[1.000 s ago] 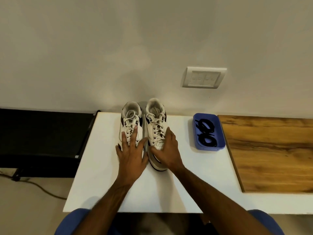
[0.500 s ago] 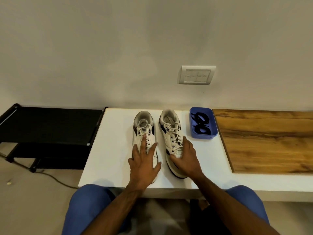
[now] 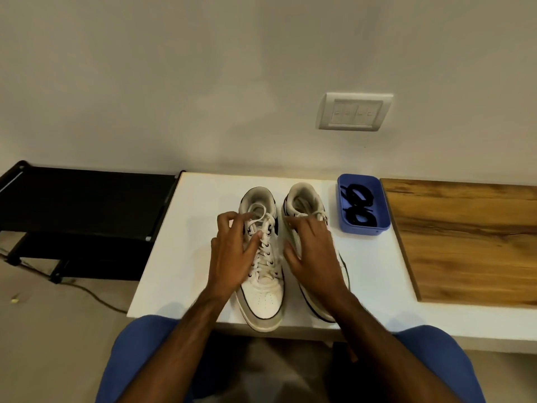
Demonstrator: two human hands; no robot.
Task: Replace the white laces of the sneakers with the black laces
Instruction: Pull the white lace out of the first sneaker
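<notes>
On the white worktop (image 3: pixel 186 257) two sneakers (image 3: pixel 263 289) are standing side by side, two black laces (image 3: pixel 359 206) coiling in one blue tray (image 3: pixel 363 229). Left hand (image 3: pixel 231 254) fingers are pinching a white lace (image 3: pixel 263 225); right hand (image 3: pixel 315 254) fingers are resting spread on the other sneaker.

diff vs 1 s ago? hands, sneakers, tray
Both sneakers were pulled toward the table's near edge. The left hand went from lying flat on the left sneaker to pinching its white laces; the right hand reached up the right sneaker. Black laces remain in the blue tray.
</notes>
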